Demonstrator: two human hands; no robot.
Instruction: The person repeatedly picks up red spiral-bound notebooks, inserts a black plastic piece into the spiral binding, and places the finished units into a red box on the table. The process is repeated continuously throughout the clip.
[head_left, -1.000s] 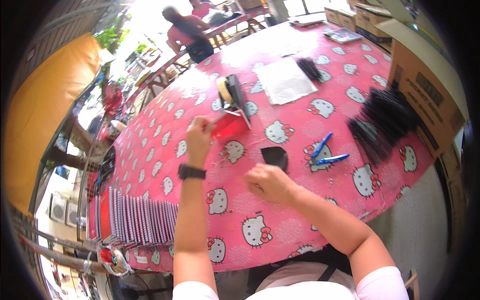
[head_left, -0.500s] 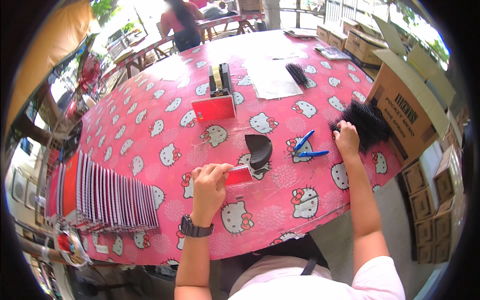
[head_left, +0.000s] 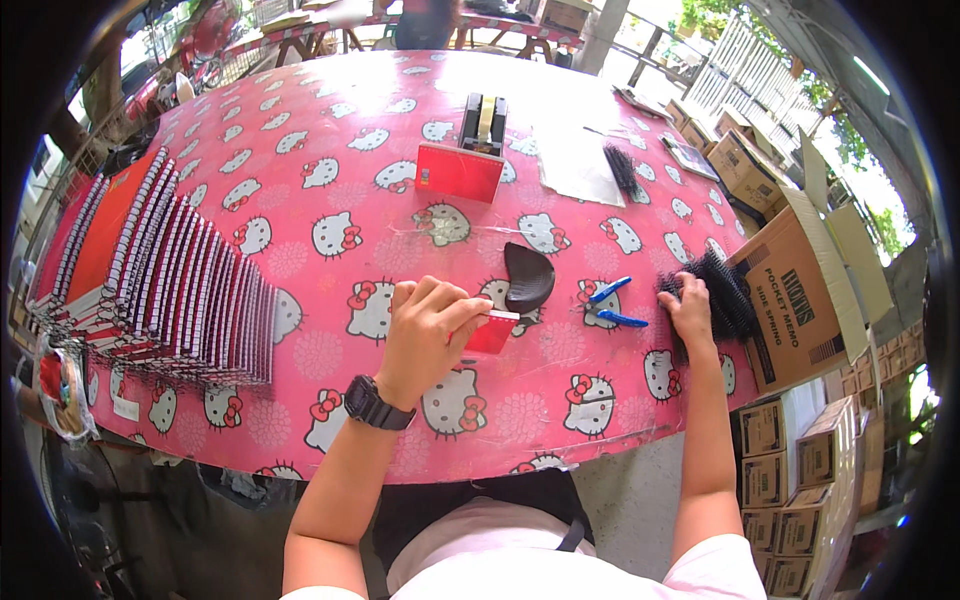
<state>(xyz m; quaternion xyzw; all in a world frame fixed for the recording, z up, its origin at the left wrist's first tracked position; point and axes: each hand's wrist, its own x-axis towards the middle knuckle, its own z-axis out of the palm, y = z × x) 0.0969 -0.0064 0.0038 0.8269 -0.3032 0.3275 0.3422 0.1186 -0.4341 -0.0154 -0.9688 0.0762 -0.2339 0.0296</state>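
My left hand (head_left: pixel 432 325), with a dark watch on its wrist, pinches a small red notebook (head_left: pixel 493 332) by its left end above the table. My right hand (head_left: pixel 688 308) rests at the left edge of a heap of black spiral binding coils (head_left: pixel 725 296), its fingers curled in on the coils; whether it has picked out a single one is hidden. Just beyond the notebook lies a dark, curved, ridged pad (head_left: pixel 529 278). Blue-handled pliers (head_left: pixel 612 304) lie between my hands, their handles apart.
Spiral-bound notebooks (head_left: pixel 170 275) stand in a long row at left. A red box (head_left: pixel 460 172) stands before a tape dispenser (head_left: pixel 484 122). White paper (head_left: pixel 575 165) and more coils (head_left: pixel 625 172) lie farther back. An open carton (head_left: pixel 800 300) borders the table's right side.
The view has swung, shifting the scene. My left hand still grips the red notebook, now tilted more. My right hand has pressed closer into the coil heap.
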